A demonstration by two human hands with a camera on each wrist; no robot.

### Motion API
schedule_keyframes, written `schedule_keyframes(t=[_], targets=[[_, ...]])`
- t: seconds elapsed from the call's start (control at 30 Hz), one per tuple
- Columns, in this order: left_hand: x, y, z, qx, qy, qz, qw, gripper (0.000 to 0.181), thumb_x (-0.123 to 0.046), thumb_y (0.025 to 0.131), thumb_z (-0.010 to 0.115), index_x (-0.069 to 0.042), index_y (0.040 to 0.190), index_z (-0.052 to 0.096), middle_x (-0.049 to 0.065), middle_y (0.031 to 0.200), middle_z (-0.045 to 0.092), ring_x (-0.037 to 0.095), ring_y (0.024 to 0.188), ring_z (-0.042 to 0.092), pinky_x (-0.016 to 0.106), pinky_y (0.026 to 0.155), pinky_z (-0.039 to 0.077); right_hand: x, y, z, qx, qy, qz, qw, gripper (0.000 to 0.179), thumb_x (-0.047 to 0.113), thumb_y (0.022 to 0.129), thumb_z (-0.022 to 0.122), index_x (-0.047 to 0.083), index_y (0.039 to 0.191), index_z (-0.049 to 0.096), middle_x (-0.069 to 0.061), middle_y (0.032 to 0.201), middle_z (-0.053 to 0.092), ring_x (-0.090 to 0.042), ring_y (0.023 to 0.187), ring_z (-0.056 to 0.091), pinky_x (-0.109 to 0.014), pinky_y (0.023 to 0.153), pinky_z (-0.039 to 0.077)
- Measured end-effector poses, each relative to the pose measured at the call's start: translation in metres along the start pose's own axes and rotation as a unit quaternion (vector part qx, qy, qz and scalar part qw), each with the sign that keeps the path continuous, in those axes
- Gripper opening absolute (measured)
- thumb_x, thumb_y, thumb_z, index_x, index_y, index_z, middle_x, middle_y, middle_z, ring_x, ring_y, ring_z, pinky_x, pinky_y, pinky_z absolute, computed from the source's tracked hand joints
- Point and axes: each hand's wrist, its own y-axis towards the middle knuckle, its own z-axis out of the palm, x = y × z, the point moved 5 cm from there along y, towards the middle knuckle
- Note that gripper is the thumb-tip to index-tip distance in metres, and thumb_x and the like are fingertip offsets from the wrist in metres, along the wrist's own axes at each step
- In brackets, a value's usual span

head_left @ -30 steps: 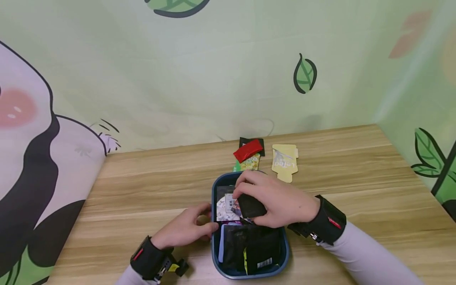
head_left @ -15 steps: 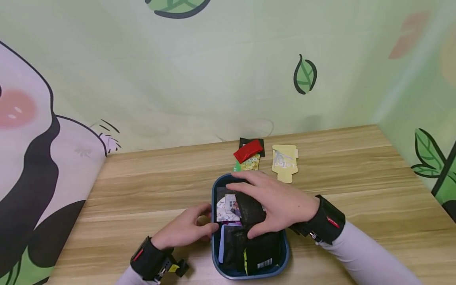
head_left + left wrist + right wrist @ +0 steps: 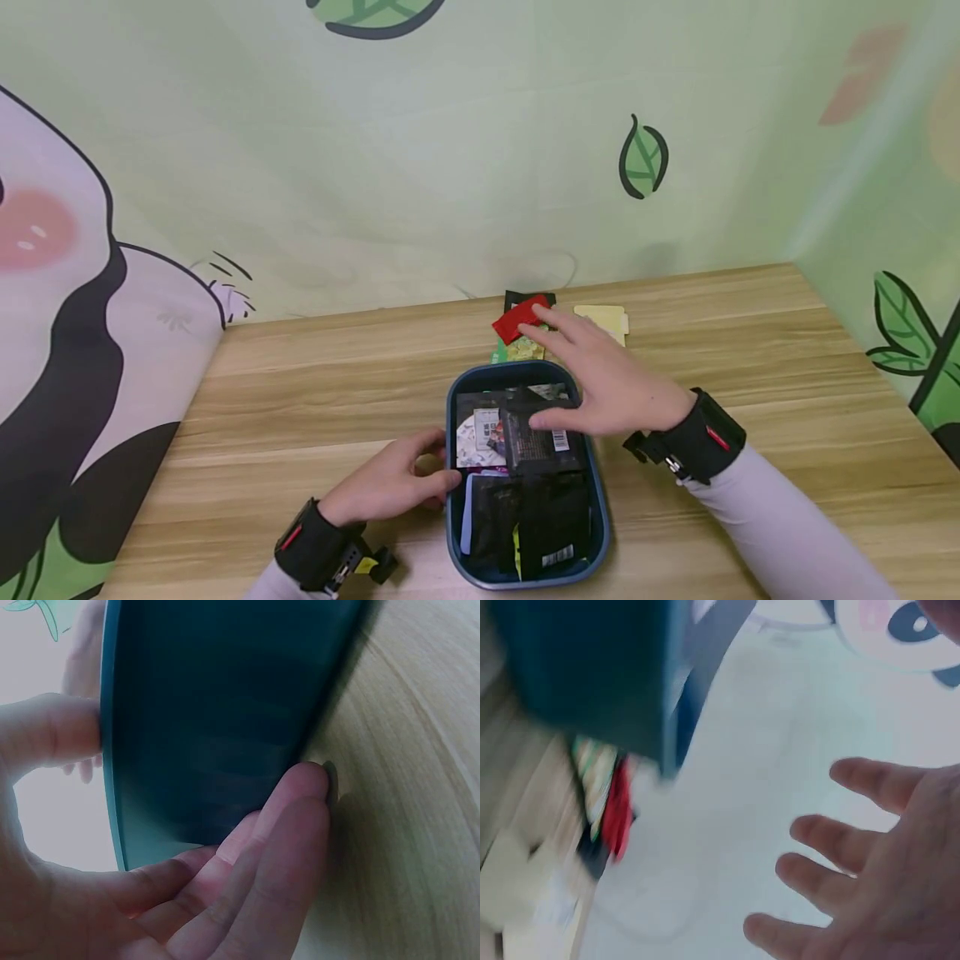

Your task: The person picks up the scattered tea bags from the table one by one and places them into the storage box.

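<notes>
A dark blue plastic bin (image 3: 453,533) stands on the table, filled with flat packets. My left hand (image 3: 393,477) holds its left side: the thumb hooks over the rim and the fingers (image 3: 274,877) lie against the outer wall, as the left wrist view shows. A black pouch (image 3: 536,446) with a barcode label lies in the far half, beside a white patterned packet (image 3: 476,442). More black pouches (image 3: 553,525) fill the near half. My right hand (image 3: 611,375) hovers above the bin's far right corner, fingers spread, holding nothing. Its fingertips overlap a red packet (image 3: 513,321) in the head view.
Behind the bin, the red packet lies on a black packet (image 3: 512,297) and a green-yellow packet (image 3: 523,350). A pale yellow card (image 3: 603,318) lies to their right, partly covered by my right hand. A printed cloth wall (image 3: 450,183) rises at the table's far edge.
My right hand has let go of the black pouch, which now lies flat in the bin. That hand has risen and moved away toward the far right. My left hand has stayed put.
</notes>
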Motion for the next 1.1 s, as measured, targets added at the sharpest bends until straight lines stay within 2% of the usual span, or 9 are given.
schedule_keyframes(t=[0.2,0.33,0.43,0.7,0.87,1.0,1.1], targets=[[0.000,0.000,0.000,0.001,0.001,0.002,1.0000,0.057,-0.034,0.093,0.064,-0.003,0.139,0.050,0.016,0.124,0.057,0.022,0.090,0.065,0.036,0.073,0.058,-0.043,0.002,-0.008,-0.039,-0.013,0.067,0.9970,0.101,0.071,0.082,0.059,0.010,0.158,0.031,-0.013,0.165,0.017,-0.036,0.147,0.023,-0.059,0.114,0.026],[0.001,0.000,0.000,0.002,0.000,0.003,1.0000,0.057,-0.033,0.093,0.064,-0.003,0.139,0.050,0.016,0.124,0.057,0.022,0.091,0.065,0.036,0.073,0.058,-0.067,0.002,-0.007,-0.043,-0.037,0.112,0.9921,0.097,0.064,0.085,0.061,0.006,0.157,0.032,-0.020,0.163,0.019,-0.041,0.146,0.023,-0.060,0.115,0.022],[0.001,0.000,0.000,0.003,0.000,0.004,1.0000,0.056,-0.033,0.093,0.064,-0.003,0.139,0.050,0.015,0.123,0.057,0.022,0.091,0.065,0.036,0.073,0.058,-0.080,0.001,-0.002,-0.031,-0.055,0.143,0.9877,0.095,0.062,0.085,0.062,0.004,0.155,0.035,-0.024,0.161,0.022,-0.044,0.145,0.024,-0.062,0.115,0.020],[0.001,0.000,-0.001,-0.001,0.001,0.004,1.0000,0.056,-0.033,0.093,0.064,-0.003,0.138,0.051,0.015,0.122,0.058,0.022,0.089,0.065,0.036,0.072,0.058,-0.095,0.002,0.013,0.011,-0.092,0.159,0.9829,0.091,0.060,0.087,0.059,0.002,0.154,0.038,-0.028,0.158,0.025,-0.049,0.142,0.025,-0.063,0.115,0.019],[0.000,-0.001,-0.002,-0.001,0.003,0.007,1.0000,0.055,-0.033,0.093,0.065,-0.003,0.136,0.052,0.015,0.122,0.059,0.022,0.087,0.065,0.035,0.072,0.058,-0.102,0.008,0.019,0.040,-0.104,0.185,0.9764,0.089,0.058,0.087,0.061,0.001,0.153,0.039,-0.029,0.156,0.028,-0.050,0.141,0.027,-0.066,0.112,0.023],[0.001,-0.002,-0.002,-0.004,0.008,0.008,0.9999,0.054,-0.034,0.093,0.065,-0.004,0.136,0.053,0.014,0.121,0.059,0.021,0.085,0.065,0.035,0.071,0.058,-0.107,0.016,0.023,0.051,-0.109,0.226,0.9668,0.090,0.057,0.087,0.060,-0.002,0.151,0.039,-0.032,0.152,0.032,-0.050,0.137,0.033,-0.066,0.107,0.032],[0.002,-0.002,-0.003,-0.005,0.010,0.009,0.9999,0.054,-0.034,0.093,0.065,-0.004,0.136,0.053,0.013,0.121,0.059,0.021,0.084,0.066,0.034,0.071,0.058,-0.111,0.020,0.026,0.053,-0.110,0.271,0.9548,0.093,0.060,0.086,0.058,-0.006,0.149,0.038,-0.035,0.145,0.037,-0.050,0.128,0.041,-0.063,0.100,0.042]])
